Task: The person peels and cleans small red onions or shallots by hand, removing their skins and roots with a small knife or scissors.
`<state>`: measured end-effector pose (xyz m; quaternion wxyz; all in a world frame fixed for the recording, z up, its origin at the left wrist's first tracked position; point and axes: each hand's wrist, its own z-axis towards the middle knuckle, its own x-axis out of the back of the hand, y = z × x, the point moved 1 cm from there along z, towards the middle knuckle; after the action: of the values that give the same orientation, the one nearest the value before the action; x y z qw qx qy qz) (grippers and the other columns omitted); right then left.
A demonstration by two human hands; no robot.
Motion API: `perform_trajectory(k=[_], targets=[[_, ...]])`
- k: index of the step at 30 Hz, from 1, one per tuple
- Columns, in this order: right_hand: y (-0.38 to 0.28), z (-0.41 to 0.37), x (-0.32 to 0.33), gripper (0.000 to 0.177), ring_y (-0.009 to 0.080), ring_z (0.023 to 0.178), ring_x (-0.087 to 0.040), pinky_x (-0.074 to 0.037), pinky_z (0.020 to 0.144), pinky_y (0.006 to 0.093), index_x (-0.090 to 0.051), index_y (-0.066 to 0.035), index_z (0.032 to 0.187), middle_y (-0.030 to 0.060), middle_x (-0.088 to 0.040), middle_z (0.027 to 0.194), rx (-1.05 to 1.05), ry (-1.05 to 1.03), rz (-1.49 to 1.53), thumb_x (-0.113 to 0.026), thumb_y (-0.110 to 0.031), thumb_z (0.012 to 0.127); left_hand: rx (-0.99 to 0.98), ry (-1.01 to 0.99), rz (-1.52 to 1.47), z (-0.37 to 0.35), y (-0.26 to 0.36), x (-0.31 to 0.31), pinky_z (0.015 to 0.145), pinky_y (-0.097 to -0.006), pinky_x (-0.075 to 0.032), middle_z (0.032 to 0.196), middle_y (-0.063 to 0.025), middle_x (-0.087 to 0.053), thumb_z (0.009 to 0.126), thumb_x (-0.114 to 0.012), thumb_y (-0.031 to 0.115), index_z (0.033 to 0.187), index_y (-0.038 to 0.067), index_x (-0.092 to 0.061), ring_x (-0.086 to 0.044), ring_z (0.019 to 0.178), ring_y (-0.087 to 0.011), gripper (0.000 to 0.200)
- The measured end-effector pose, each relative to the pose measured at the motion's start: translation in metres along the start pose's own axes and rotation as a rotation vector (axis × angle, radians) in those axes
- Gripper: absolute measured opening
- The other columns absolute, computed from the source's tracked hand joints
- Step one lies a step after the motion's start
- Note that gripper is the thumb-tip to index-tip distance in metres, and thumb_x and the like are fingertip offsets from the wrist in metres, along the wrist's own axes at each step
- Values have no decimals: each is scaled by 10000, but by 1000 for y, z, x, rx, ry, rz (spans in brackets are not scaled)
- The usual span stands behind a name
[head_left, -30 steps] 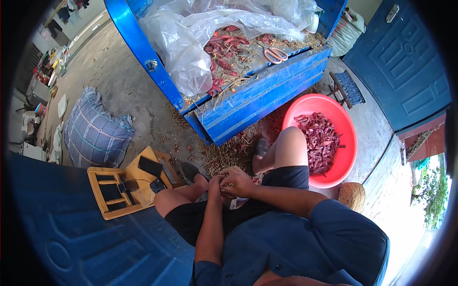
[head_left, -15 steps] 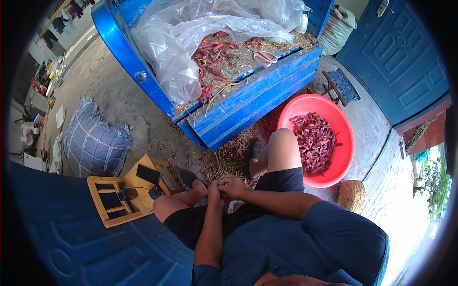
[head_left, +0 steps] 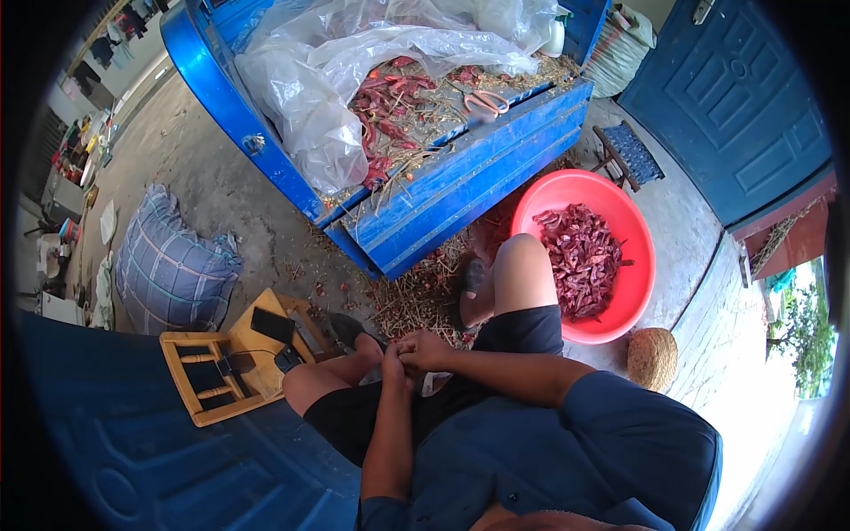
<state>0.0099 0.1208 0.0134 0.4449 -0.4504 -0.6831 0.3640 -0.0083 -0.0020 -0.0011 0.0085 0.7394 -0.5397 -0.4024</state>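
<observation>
My left hand (head_left: 394, 365) and my right hand (head_left: 425, 350) meet over my lap, fingers closed and touching. Whatever may be between them is hidden or too small to name. Right of my knee stands a red plastic tub (head_left: 645, 265) with dried red chilies (head_left: 580, 264) heaped inside. Ahead, more chilies (head_left: 390, 97) lie among stalks on the blue truck bed (head_left: 478, 173), partly beneath a clear plastic sheet (head_left: 310, 106). Scissors with orange handles (head_left: 487, 103) rest near the bed's edge.
A wooden chair (head_left: 199, 416) at left carries a black phone (head_left: 272, 325). Beyond it sits a stuffed checkered sack (head_left: 173, 265). Broken stalks (head_left: 425, 296) litter the floor between my feet. A small folding stool (head_left: 633, 152) and a woven straw item (head_left: 652, 358) stand near the tub.
The view has shifted slightly. My hands remain together over my lap, with my right fingers drawn a little closer over the left hand.
</observation>
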Motion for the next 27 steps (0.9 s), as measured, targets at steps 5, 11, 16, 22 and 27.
perform_trajectory(k=[5, 11, 16, 22, 27], targets=[[7, -9, -15, 186, 340, 950, -616, -485, 847, 443, -705, -89, 810, 126, -662, 946, 91, 394, -291, -700, -270, 768, 56, 130, 23, 60, -33, 58, 749, -323, -564, 976, -114, -681, 964, -439, 244, 1042, 23, -616, -680, 873, -217, 293], [16, -5, -18, 197, 326, 969, -624, -498, 845, 421, -693, -62, 867, 148, -661, 963, -79, 488, -204, -708, -227, 761, 40, 96, 55, 31, -20, 2, 809, -336, -553, 970, -86, -666, 977, -453, 266, 999, 53, -616, -669, 903, -217, 270], [29, -6, -7, 194, 203, 722, -687, -535, 643, 335, -724, -41, 957, 90, -690, 842, -267, 407, 372, -678, -185, 835, 179, -50, 73, 24, -21, 8, 477, -271, -448, 711, 17, -572, 980, -488, 276, 970, 107, -630, -551, 564, -126, 221], [34, -4, 3, 200, 157, 703, -669, -521, 603, 303, -717, -18, 978, 58, -688, 777, -204, 320, 551, -637, -183, 898, 117, -56, 57, 15, -13, 7, 404, -242, -272, 586, 59, -393, 969, -545, 265, 903, 116, -632, -350, 445, -66, 185], [26, -10, 19, 281, 130, 823, -637, -512, 747, 326, -727, -9, 953, 46, -696, 865, -470, 192, 835, -647, -276, 911, 90, -66, 112, 9, -8, -5, 411, -240, -244, 570, 63, -369, 966, -553, 238, 892, 115, -616, -337, 442, -59, 157]])
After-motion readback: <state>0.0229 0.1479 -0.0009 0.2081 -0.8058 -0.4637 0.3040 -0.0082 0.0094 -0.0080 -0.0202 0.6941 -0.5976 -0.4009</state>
